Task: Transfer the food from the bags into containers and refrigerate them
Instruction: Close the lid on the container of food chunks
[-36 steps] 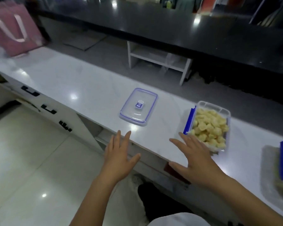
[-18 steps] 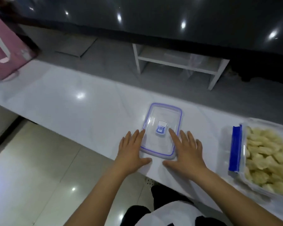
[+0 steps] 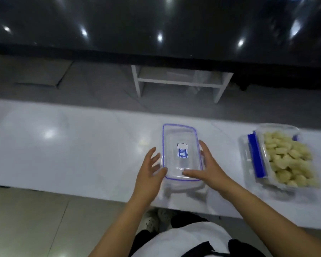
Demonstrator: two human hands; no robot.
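Observation:
A clear rectangular lid with a blue rim and a blue label is raised slightly off the white counter, casting a shadow below it. My left hand holds its left edge, thumb at the near corner. My right hand holds its right edge, thumb lying across the near end of the lid. To the right stands an uncovered clear container filled with pale yellow food pieces, a blue clasp along its left side.
Beyond the counter is a grey floor with a low white shelf and a long glossy black counter behind it. The white counter's near edge runs just in front of my body, with pale floor tiles below on the left.
My hands went from hovering at the counter edge to the lid, then took hold of its two sides and raised it a little. The view shifted left, so the food container now sits further right.

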